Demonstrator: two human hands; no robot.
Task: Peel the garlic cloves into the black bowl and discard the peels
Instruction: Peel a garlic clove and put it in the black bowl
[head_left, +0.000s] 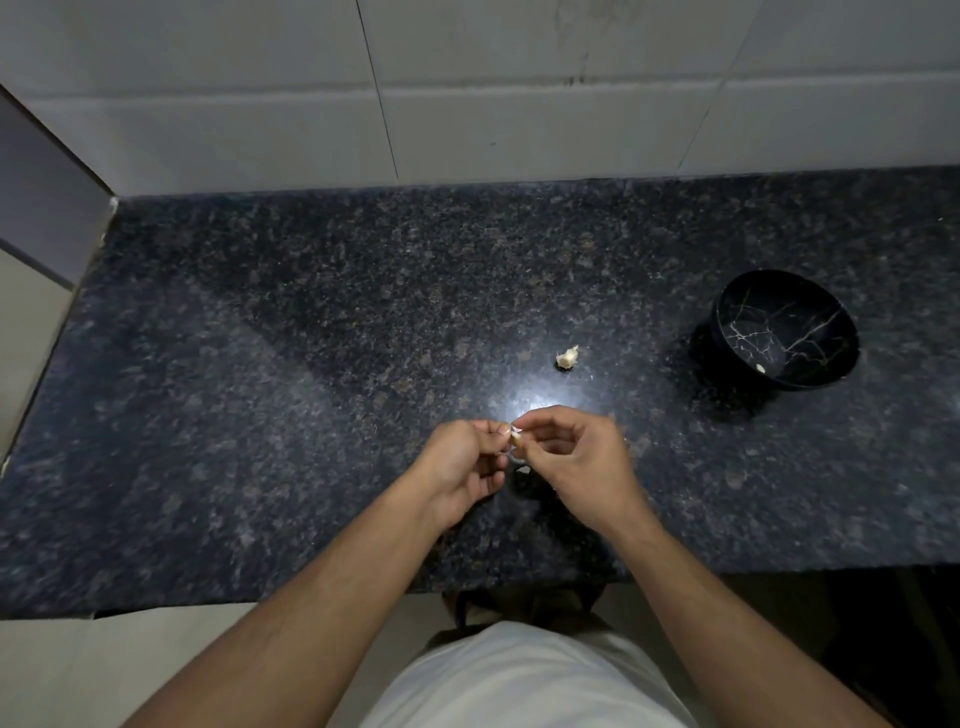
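Observation:
A small pale garlic clove (516, 438) is held between both hands above the middle of the dark granite counter (311, 364). My left hand (465, 462) pinches it from the left and my right hand (576, 457) pinches it from the right, fingers curled. A bit of white peel (522, 472) lies on the counter just below the hands. Another unpeeled garlic piece (567, 358) sits farther back on the counter. The black bowl (787, 330) with gold veining stands at the right, with one small pale clove (761, 368) inside near its front wall.
A white tiled wall (467, 104) runs along the back of the counter. A grey side panel (41, 208) closes off the left end. The counter's front edge lies close to my torso in a white shirt (519, 680).

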